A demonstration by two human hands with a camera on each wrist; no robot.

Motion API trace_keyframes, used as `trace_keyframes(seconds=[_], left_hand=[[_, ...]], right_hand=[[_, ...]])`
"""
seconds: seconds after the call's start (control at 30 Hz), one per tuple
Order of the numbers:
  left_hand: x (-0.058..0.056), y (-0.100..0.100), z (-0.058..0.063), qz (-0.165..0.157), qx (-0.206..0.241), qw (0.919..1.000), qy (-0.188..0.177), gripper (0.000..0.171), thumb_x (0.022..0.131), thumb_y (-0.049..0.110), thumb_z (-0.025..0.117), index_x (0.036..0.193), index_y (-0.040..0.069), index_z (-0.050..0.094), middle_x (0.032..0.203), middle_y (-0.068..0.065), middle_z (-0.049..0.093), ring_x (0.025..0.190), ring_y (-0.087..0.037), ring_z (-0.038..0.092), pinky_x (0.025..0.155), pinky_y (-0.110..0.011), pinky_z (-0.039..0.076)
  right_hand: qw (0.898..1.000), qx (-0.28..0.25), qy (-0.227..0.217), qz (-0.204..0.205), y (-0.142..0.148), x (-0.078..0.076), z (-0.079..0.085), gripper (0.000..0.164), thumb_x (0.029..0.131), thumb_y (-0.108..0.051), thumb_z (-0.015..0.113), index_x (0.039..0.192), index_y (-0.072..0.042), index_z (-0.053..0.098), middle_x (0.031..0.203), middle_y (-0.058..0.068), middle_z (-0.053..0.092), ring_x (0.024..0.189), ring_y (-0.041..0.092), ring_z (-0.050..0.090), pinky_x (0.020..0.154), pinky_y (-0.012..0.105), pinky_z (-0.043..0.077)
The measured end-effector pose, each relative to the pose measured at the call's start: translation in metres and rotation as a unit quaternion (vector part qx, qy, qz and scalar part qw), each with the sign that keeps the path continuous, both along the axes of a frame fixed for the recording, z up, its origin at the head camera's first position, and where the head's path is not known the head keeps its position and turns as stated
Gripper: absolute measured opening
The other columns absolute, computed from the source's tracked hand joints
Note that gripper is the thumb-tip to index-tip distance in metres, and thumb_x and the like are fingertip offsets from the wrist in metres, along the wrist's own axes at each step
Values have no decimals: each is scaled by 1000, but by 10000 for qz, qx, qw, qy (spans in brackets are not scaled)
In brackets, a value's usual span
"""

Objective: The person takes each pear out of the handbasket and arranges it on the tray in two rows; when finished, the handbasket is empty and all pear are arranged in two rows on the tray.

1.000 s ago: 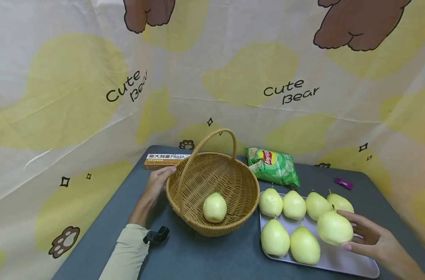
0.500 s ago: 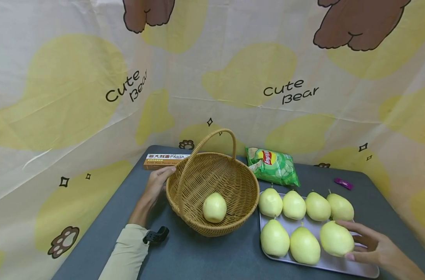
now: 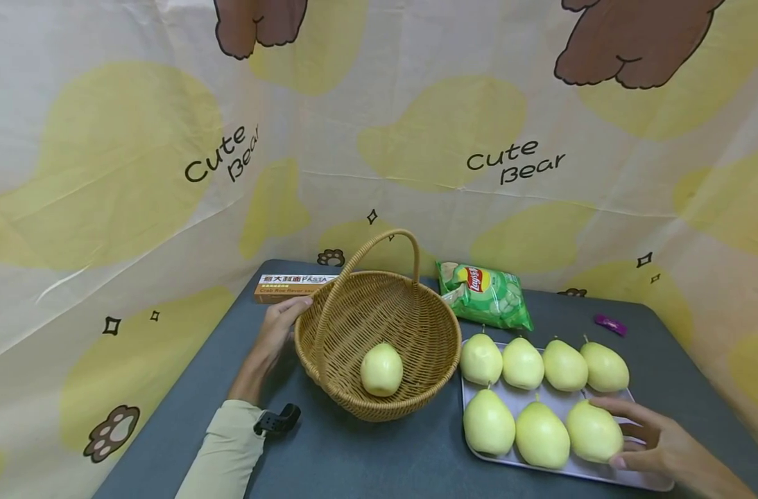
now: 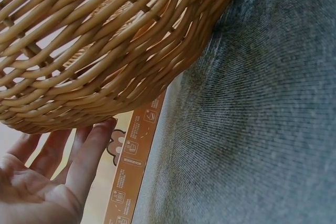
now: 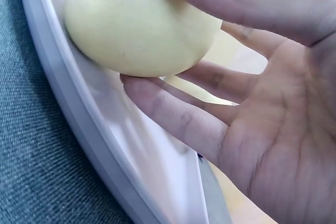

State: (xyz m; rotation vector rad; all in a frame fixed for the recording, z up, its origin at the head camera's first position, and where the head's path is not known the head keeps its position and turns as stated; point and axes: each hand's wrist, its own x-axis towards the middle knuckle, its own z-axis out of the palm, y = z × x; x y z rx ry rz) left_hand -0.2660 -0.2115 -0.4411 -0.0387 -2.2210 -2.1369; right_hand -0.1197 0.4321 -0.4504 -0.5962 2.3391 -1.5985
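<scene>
A wicker basket (image 3: 416, 312) with an arched handle holds one pale green pear (image 3: 381, 369). At its left rim my left hand (image 3: 277, 331) holds on with the fingertips, partly hidden by the weave in the left wrist view. On the right, my right hand (image 3: 653, 436) grips a pear (image 3: 593, 431) between thumb and fingers. That pear (image 5: 142, 24) rests low on the lilac tray (image 3: 641, 479), in the front row. Several other pears (image 3: 542, 435) stand in two rows on the same tray.
A pasta box (image 3: 291, 287) lies behind the basket's left side. The green chip bag (image 3: 487, 296) lies behind the tray, and a small purple packet (image 3: 611, 325) is at the back right. A printed cloth (image 3: 416, 138) hangs behind the dark table (image 3: 354, 464).
My right hand has lowered its pear from above the tray into the front row, beside the other two. The left hand stays at the basket rim.
</scene>
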Motion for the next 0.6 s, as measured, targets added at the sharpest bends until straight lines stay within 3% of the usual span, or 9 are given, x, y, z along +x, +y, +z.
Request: trace_keyframes(seconds=[0.13, 0.23, 0.4, 0.6], left_hand=[[0, 0, 0, -2, -20, 10000, -7, 48, 108, 31, 62, 136, -7, 66, 104, 5, 74, 86, -8, 72, 72, -29, 65], [-1, -1, -1, 22, -52, 10000, -21, 48, 108, 31, 61, 137, -7, 66, 106, 4, 74, 87, -7, 72, 73, -28, 64], [-3, -1, -2, 69, -68, 10000, 18, 47, 108, 29, 60, 136, -7, 66, 107, 6, 74, 86, -6, 72, 72, -28, 65], [-3, 0, -3, 88, -44, 9999, 55, 44, 108, 27, 59, 135, -7, 67, 103, 8, 74, 83, -7, 73, 69, -29, 65]], right_hand=[[9992, -65, -404, 29, 0, 1, 2, 71, 94, 15, 64, 159, 1, 40, 151, -27, 51, 122, 6, 65, 92, 28, 61], [9972, 390, -577, -274, -1, 3, 6, 64, 100, 5, 62, 160, -3, 40, 149, -30, 51, 124, 1, 62, 91, 27, 60], [9907, 1165, -119, -698, -3, 3, 6, 57, 103, -5, 65, 157, -8, 48, 146, -29, 55, 123, -6, 56, 88, 21, 56], [9884, 1290, -70, -798, -6, 4, 8, 54, 106, -8, 62, 158, -9, 48, 147, -29, 55, 122, -5, 58, 86, 22, 55]])
